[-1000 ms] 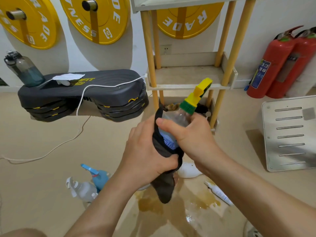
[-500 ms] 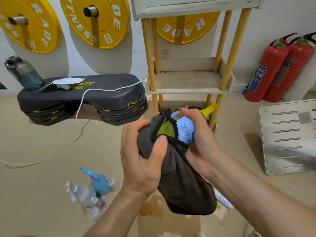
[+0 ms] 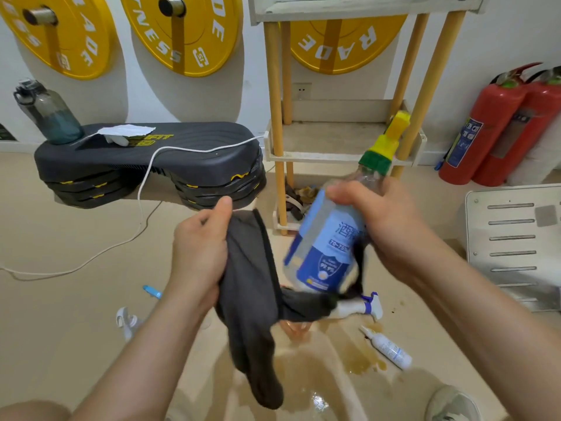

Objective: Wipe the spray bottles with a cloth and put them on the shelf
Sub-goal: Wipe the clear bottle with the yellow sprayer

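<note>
Right hand (image 3: 391,235) has its fingers and thumb curled round the upper part of a clear spray bottle (image 3: 328,247) with a blue label, a green collar and a yellow trigger head. It's held up in the air, tilted so the head points up and toward the far right, and it's a bit blurred. Left hand (image 3: 200,253) is clenched on a dark grey cloth (image 3: 252,293), thumb sticking up. Most of the cloth hangs down from that fist, and one end runs across under the bottle's base and up its right side.

Wooden shelf (image 3: 343,156) stands further back against the wall, right behind the bottle's head in the view. Its middle tier looks bare, and the bottom tier has some stuff I can't make out.

On the floor there's a brownish puddle (image 3: 358,354). A white spray bottle (image 3: 361,306) with a purple-blue trigger lies at its far edge, and a small white nozzle bottle (image 3: 388,349) lies at its right edge. Another white sprayer (image 3: 126,322) pokes out from behind the left forearm.

Far left is a black aerobic step (image 3: 151,159) with a grey water bottle (image 3: 48,113) standing on it and a white cable (image 3: 145,189) draped over it. Two red fire extinguishers (image 3: 491,126) stand at the far right.
</note>
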